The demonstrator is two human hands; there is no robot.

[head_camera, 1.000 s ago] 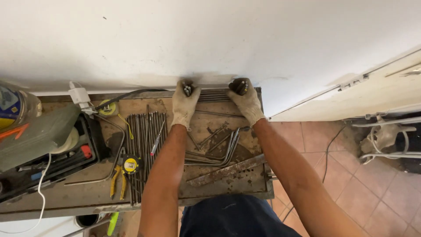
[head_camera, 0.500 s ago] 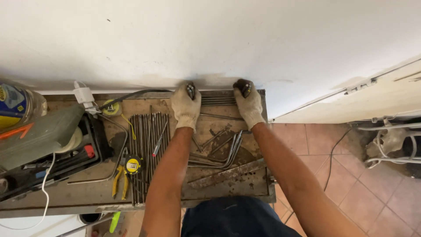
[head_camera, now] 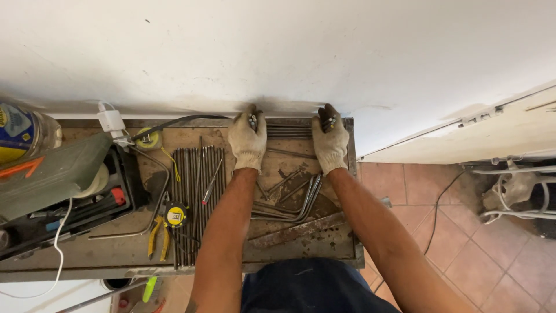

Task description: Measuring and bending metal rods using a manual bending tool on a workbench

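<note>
Against the wall at the workbench (head_camera: 87, 255) back edge, left hand (head_camera: 248, 138) and right hand (head_camera: 330, 139), two gloved, apart, each clamped on one end of a rod bundle (head_camera: 288, 131), no room behind, bent rods (head_camera: 292, 200) just below, straight rods (head_camera: 200, 191) left, too many to count.

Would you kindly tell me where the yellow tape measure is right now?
In the head view the yellow tape measure lies on the workbench, left of the person's left forearm, at the near end of the straight rods, beside the yellow-handled pliers.
</note>
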